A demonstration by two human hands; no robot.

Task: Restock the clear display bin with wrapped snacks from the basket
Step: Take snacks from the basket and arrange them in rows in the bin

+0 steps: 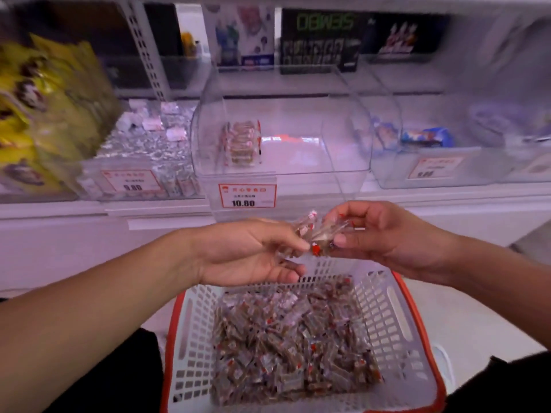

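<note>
Both forearms are reaching forward over the basket [384, 308], the hands meeting above its far rim and below the clear display bin [343, 156]; the left hand [253, 251] is lying palm-inward with its thumb on top, fingers curling round a few wrapped snacks [313, 234]; the right hand [384, 236] is coming in from the other side, thumb pressing under the same small bunch and fingers bending over it, so both are pinching the packets between them; the basket is holding a heap of brown wrapped pieces [292, 347]; the bin is standing on the shelf [447, 201] behind a 10.80 price tag [247, 195], with one short stack of snacks [241, 144] sitting at its left.
</note>
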